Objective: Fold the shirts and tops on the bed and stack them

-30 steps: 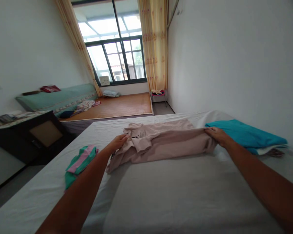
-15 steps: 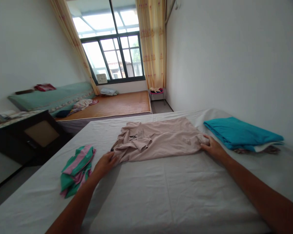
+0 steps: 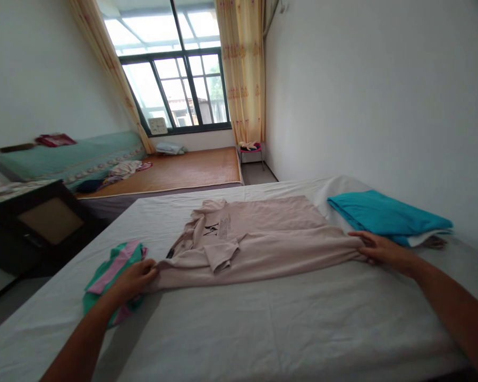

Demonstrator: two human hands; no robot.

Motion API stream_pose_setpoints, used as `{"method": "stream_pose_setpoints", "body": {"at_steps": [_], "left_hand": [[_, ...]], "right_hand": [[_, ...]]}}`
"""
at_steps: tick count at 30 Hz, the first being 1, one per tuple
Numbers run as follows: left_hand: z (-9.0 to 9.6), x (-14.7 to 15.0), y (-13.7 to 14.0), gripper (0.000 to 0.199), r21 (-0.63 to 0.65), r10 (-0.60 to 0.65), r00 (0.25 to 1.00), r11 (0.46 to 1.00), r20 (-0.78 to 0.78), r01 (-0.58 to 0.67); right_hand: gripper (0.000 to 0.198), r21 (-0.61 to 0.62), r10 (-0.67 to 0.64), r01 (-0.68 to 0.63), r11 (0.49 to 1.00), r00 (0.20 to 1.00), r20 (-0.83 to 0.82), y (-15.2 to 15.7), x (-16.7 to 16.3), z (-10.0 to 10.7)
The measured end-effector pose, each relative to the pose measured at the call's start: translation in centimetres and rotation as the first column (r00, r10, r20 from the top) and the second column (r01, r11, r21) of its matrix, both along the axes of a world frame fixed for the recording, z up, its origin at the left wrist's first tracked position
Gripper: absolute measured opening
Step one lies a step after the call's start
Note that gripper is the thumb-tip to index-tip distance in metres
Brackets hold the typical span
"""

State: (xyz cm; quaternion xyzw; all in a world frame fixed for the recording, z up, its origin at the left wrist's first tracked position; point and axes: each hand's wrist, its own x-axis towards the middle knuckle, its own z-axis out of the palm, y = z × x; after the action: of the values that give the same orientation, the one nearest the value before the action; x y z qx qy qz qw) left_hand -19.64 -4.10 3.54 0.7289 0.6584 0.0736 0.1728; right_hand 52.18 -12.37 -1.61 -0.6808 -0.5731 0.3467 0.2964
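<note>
A pinkish-beige T-shirt (image 3: 263, 228) with a dark print lies across the white-sheeted bed (image 3: 239, 329), its collar end to the left. My left hand (image 3: 137, 278) is closed on the shirt's near corner at the collar end. At the hem end, my right hand (image 3: 382, 249) pinches the other near corner. Between the hands the near edge is drawn out taut, and one short sleeve is folded over on top. Close by my left hand, partly behind the forearm, is a crumpled green and pink striped cloth (image 3: 115, 265).
Folded turquoise cloth (image 3: 390, 212) lies on other folded fabric at the right, near the wall. Beyond stands a second bed (image 3: 191, 170) with a brown mat. A dark cabinet (image 3: 43, 223) is at the left, and a small stool (image 3: 250, 151) stands below the curtain.
Both hands have moved apart and nearer to me, pulling the shirt's near edge longer and straighter. The left hand now overlaps the striped cloth. The view has shifted slightly.
</note>
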Motion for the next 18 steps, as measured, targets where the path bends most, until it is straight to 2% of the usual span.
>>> {"method": "stream_pose_setpoints", "body": {"at_steps": [2, 4, 5, 7, 8, 9, 11, 13, 15, 18], "left_hand": [[0.8, 0.5, -0.3, 0.037, 0.061, 0.043, 0.987, 0.998, -0.156, -0.034], [1.9, 2.3, -0.5, 0.045, 0.185, 0.017, 0.969, 0.982, -0.247, 0.030], [2.4, 3.6, -0.4, 0.047, 0.217, -0.070, 0.963, 0.968, -0.260, 0.129], [2.9, 6.5, -0.1, 0.051, 0.149, -0.323, 0.927, 0.924, -0.194, 0.353], [2.8, 7.9, 0.2, 0.052, 0.112, -0.439, 0.886, 0.883, -0.150, 0.457], [2.6, 9.2, 0.5, 0.053, 0.092, -0.521, 0.844, 0.841, -0.124, 0.533], [1.7, 11.3, 1.0, 0.051, 0.105, -0.575, 0.809, 0.803, -0.121, 0.586], [0.7, 12.5, 1.5, 0.042, 0.121, -0.572, 0.809, 0.801, -0.135, 0.586], [0.0, 13.2, 2.1, 0.031, 0.153, -0.514, 0.848, 0.835, -0.130, 0.529], [0.1, 13.0, 3.7, 0.030, 0.265, -0.279, 0.960, 0.924, -0.024, 0.275]], "right_hand": [[0.055, 0.082, -0.025, 0.011, 0.997, 0.984, 0.175, 1.0, 0.8, 0.0], [0.047, 0.214, -0.080, 0.009, 0.977, 0.942, 0.327, 2.6, 0.7, 0.5], [0.044, 0.259, -0.095, -0.006, 0.966, 0.923, 0.373, 3.6, 0.1, 0.8], [0.041, 0.285, -0.055, -0.078, 0.955, 0.900, 0.433, 5.5, -1.8, 1.1], [0.040, 0.276, -0.005, -0.139, 0.951, 0.885, 0.465, 6.4, -3.1, 1.1], [0.040, 0.264, 0.043, -0.202, 0.943, 0.862, 0.505, 7.1, -4.3, 0.9], [0.043, 0.248, 0.093, -0.287, 0.925, 0.806, 0.584, 8.1, -6.5, 0.2], [0.044, 0.250, 0.086, -0.304, 0.919, 0.776, 0.625, 8.7, -7.9, -0.7], [0.039, 0.240, 0.090, -0.297, 0.924, 0.780, 0.620, 9.2, -8.4, -1.1], [0.032, 0.229, 0.111, -0.304, 0.925, 0.791, 0.601, 9.9, -8.3, -0.8]]}}
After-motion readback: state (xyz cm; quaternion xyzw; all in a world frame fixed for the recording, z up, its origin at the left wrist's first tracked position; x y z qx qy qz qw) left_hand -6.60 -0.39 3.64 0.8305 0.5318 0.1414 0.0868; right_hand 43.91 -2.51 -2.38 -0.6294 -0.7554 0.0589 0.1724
